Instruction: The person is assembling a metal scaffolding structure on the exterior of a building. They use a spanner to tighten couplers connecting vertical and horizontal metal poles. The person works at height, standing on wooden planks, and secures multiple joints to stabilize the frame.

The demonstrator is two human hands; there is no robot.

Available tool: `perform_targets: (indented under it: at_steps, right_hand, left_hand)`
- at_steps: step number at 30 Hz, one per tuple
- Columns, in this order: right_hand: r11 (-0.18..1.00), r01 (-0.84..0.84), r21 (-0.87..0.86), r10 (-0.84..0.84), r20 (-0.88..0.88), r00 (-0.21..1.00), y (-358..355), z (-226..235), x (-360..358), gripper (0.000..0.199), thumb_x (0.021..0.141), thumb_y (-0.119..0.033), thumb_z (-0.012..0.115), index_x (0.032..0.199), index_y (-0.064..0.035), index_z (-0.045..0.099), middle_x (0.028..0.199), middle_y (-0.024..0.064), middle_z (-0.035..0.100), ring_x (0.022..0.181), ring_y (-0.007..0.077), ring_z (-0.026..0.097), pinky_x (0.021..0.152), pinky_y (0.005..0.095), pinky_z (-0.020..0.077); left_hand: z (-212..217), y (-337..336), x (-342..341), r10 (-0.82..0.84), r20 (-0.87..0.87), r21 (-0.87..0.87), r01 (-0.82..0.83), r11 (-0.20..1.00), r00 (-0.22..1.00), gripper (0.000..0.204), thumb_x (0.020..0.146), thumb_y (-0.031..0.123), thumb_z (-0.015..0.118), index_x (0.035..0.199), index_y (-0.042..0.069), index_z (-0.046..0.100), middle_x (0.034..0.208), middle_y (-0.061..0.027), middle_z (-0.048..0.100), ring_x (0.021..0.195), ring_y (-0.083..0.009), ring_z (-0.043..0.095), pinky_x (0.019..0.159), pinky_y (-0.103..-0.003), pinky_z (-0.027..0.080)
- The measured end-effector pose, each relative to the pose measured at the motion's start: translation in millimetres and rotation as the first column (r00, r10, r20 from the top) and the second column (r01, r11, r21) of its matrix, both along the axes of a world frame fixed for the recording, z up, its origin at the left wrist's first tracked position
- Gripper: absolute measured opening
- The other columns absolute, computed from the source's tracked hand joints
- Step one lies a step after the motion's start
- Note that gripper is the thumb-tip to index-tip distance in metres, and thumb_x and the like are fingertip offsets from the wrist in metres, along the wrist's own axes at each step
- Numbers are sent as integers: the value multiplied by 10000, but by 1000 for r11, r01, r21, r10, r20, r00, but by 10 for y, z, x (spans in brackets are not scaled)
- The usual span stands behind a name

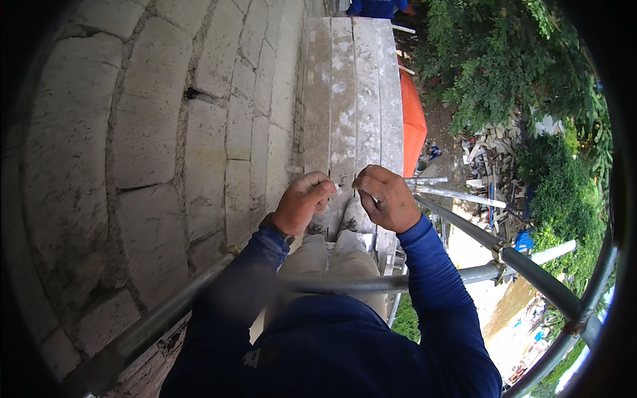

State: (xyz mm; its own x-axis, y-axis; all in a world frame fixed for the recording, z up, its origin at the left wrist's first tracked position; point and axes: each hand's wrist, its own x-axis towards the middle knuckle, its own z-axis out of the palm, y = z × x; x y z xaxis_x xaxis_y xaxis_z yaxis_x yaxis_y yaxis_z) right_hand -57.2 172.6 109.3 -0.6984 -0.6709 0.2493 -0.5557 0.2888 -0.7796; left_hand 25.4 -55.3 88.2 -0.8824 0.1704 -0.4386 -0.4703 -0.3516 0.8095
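Note:
My left hand (pixel 306 204) and my right hand (pixel 388 198) are close together in front of me, above the plank walkway. Both are closed, thumb pressed to fingers. A thin pale strand (pixel 344 176), like string or fine wire, runs across the small gap between the fingertips. Its exact kind is too fine to make out. Below the right fingertips a short, thin dark piece (pixel 354 194) sticks out; I cannot tell whether it belongs to the strand. A dark watch or band (pixel 285 237) circles my left wrist.
A stone block wall (pixel 149 106) rises on the left. Grey planks (pixel 342 79) run ahead under my feet. Scaffold tubes (pixel 352 284) cross at my waist and along the right. An orange sheet (pixel 413 119), rubble (pixel 484 156) and trees lie beyond. At the far end is a person in blue (pixel 377 8).

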Motion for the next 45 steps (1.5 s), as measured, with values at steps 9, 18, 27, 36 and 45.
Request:
perform_targets:
  at_steps: [9, 18, 27, 36, 45]
  right_hand:
    - [997, -69, 45, 71, -37, 997, 70, 145, 79, 266, 710, 40, 713, 951, -69, 687, 846, 106, 585, 781, 335, 630, 658, 429, 531]
    - [997, 36, -61, -34, 31, 999, -7, 211, 212, 178, 809, 30, 728, 942, -35, 629, 816, 136, 594, 731, 368, 639, 631, 447, 523]
    - [998, -24, -55, 22, -46, 999, 121, 463, 108, 217, 803, 39, 735, 953, -27, 594, 842, 150, 593, 739, 375, 637, 621, 446, 524]
    - [995, -100, -1, 98, -175, 980, 225, 626, 50, 244, 764, 36, 741, 944, -27, 590, 872, 152, 594, 780, 359, 627, 675, 440, 531]
    - [981, -149, -123, 144, -50, 988, 348, 808, -163, 245, 789, 95, 707, 943, -14, 549, 877, 153, 580, 802, 369, 613, 708, 421, 522]
  left_hand:
    - [98, 57, -55, 127, 137, 43, -134, 990, 982, 187, 1063, 218, 596, 969, 57, 602, 770, 23, 511, 623, -69, 382, 598, -245, 353]
    - [204, 7, -100, 89, 103, -29, -87, 996, 991, 199, 1061, 227, 603, 946, 65, 618, 728, 50, 469, 605, -51, 368, 555, -227, 325]
    - [474, 223, -64, -124, 96, -107, 134, 985, 988, 214, 1027, 257, 669, 983, 47, 689, 684, 72, 477, 586, -39, 396, 534, -234, 317]
    - [665, 375, -122, -215, -109, -278, 178, 944, 970, 189, 1008, 211, 676, 899, 56, 674, 690, 70, 509, 605, -32, 423, 537, -242, 331]
    - [769, 217, -28, -247, -102, -260, 213, 942, 964, 107, 975, 113, 656, 926, 18, 660, 840, 27, 567, 772, -65, 496, 693, -269, 421]
